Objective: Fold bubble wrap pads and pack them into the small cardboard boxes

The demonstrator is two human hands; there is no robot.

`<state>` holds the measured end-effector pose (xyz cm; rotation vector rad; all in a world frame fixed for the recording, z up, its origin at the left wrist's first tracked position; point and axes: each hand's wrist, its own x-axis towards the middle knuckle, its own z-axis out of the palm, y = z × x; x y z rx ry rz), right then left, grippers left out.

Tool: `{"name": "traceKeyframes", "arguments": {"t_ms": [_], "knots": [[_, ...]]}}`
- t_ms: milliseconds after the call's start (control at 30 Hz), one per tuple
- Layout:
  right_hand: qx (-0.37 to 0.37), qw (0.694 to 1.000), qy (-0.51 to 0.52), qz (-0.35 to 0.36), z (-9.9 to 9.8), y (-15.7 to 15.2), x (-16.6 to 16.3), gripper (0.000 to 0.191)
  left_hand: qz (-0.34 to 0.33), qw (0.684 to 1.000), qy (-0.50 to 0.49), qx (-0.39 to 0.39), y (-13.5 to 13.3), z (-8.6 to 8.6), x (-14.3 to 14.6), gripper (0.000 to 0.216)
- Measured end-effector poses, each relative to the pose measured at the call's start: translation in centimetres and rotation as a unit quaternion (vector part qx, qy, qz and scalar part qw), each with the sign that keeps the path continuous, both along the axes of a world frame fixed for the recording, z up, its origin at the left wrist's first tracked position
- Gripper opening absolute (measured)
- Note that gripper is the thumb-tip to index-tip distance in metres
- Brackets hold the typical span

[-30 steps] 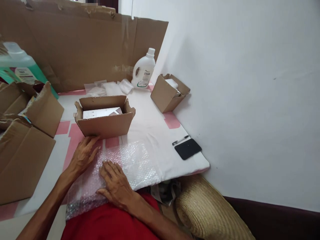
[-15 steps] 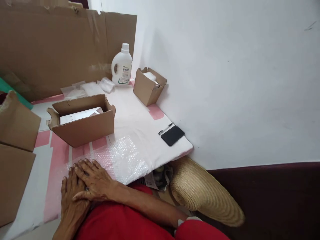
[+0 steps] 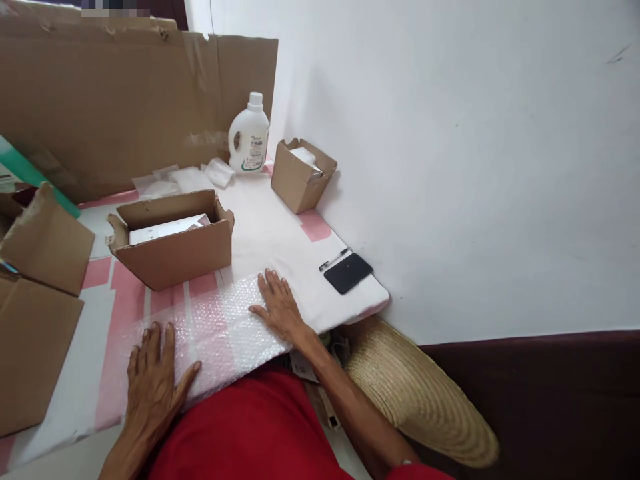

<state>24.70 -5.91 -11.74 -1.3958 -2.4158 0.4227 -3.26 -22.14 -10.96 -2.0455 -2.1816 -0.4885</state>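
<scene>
A sheet of clear bubble wrap [image 3: 220,327] lies flat along the near edge of the pink and white table [image 3: 280,233]. My left hand [image 3: 153,380] rests palm down on its left end, fingers spread. My right hand [image 3: 277,308] lies flat on its right end, fingers stretched out. Neither hand holds anything. Just behind the wrap stands an open cardboard box [image 3: 173,240] with a white flat item [image 3: 165,228] inside.
A black phone [image 3: 348,273] and a pen [image 3: 334,259] lie by the white wall. A small open box [image 3: 301,175], a white bottle [image 3: 249,137] and plastic bags [image 3: 175,180] sit at the back before a cardboard sheet. More boxes [image 3: 35,313] stand left. A straw hat [image 3: 415,393] lies below the table.
My hands were stacked together at the wrap's left end; now they are spread apart, the right one having slid to the wrap's right end. The wrap lies flatter.
</scene>
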Motion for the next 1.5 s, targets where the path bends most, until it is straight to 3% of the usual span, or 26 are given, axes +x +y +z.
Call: {"name": "traceKeyframes", "arguments": {"t_ms": [100,267,500,633,733,867,1000,1100,1300,1500], "knots": [[0.033,0.998,0.013,0.059,0.7,-0.9,2.4,0.090,-0.066,0.998,0.008,0.009,-1.9,0.3,-2.3,0.088],[0.057,0.966,-0.076,0.241,0.9,-2.7,6.6,0.114,-0.195,0.978,0.077,-0.008,-5.1,0.1,-6.9,0.094],[0.077,0.954,-0.097,0.272,0.1,-3.2,8.0,0.072,-0.226,0.969,0.100,0.006,-5.7,-0.5,-8.1,0.076],[0.073,0.957,-0.050,0.275,0.3,-3.2,8.5,0.062,-0.229,0.973,0.010,0.017,-6.6,-0.1,-8.4,0.068],[0.058,0.969,0.027,0.239,0.4,-3.0,8.0,0.047,-0.183,0.978,-0.089,0.033,-7.0,0.3,-8.6,0.055],[0.017,0.980,0.156,0.121,0.4,-2.8,6.5,0.023,-0.091,0.969,-0.231,0.013,-6.7,1.4,-8.1,0.036],[-0.022,0.977,0.205,0.048,0.0,-3.0,5.7,0.019,0.017,0.951,-0.310,-0.003,-6.2,2.4,-7.1,0.025],[-0.037,0.978,0.196,0.061,-0.2,-3.0,6.0,0.021,0.069,0.944,-0.324,0.007,-5.9,2.5,-6.2,0.024],[-0.064,0.963,0.254,0.069,0.3,-2.8,6.2,0.018,0.096,0.948,-0.304,0.017,-5.7,2.4,-5.7,0.027],[-0.004,0.973,0.228,-0.030,0.1,-3.8,4.1,0.031,0.273,0.915,-0.295,0.022,-5.5,2.1,-4.8,0.039]]}}
